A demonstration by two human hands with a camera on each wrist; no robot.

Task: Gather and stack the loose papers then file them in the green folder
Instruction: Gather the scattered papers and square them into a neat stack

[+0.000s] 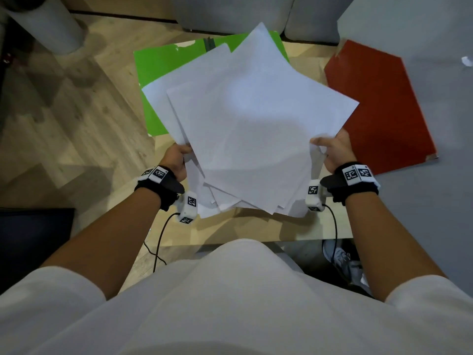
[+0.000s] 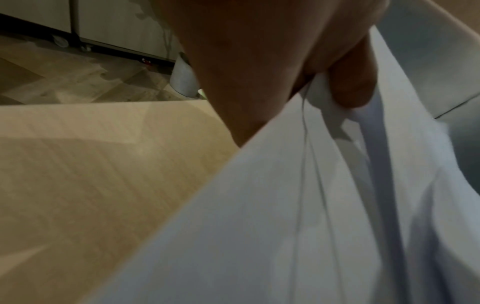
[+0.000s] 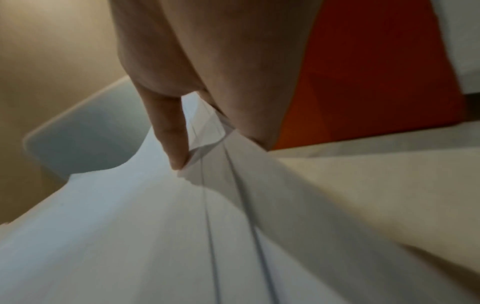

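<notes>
A fanned, uneven stack of white papers (image 1: pixel 245 129) is held above the table, tilted away from me. My left hand (image 1: pixel 179 158) grips its left edge, thumb on top. My right hand (image 1: pixel 330 149) pinches its right edge. Up close, the left hand (image 2: pixel 345 86) curls round several sheet edges of the papers (image 2: pixel 285 205). In the right wrist view the right hand (image 3: pixel 205 127) pinches the papers (image 3: pixel 155 226) between thumb and finger. The open green folder (image 1: pixel 158 70) lies flat on the table behind the papers, mostly covered by them.
A red folder (image 1: pixel 378 103) lies on the table's right part, seen also as the red folder (image 3: pixel 376 72). The wooden table (image 1: pixel 294 226) has its near edge by my body. A grey sofa (image 1: pixel 230 14) stands beyond. A shoe (image 1: pixel 343 260) is on the floor below.
</notes>
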